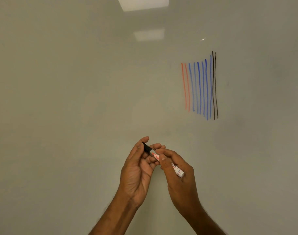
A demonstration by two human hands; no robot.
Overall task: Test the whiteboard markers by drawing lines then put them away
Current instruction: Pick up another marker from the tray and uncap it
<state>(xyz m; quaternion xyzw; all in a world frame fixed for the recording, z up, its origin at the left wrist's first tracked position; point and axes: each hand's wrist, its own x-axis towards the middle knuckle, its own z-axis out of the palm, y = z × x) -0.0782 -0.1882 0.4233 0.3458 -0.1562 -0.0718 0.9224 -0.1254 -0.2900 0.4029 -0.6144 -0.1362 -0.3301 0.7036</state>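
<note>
The marker bridges both hands: left hand grips its black cap, right hand pinches the barrel

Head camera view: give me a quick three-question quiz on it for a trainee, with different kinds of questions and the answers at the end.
1. True or false: the left hand and the right hand both hold the marker.
2. How many black lines are on the whiteboard? A two, B four, C six.
3. Fill in: the colour with the most lines is ___.

Key: 1 true, the left hand's fingers are at the black cap end and the right hand's are on the barrel. 2 A. 3 blue, the blue lines number six.
</note>
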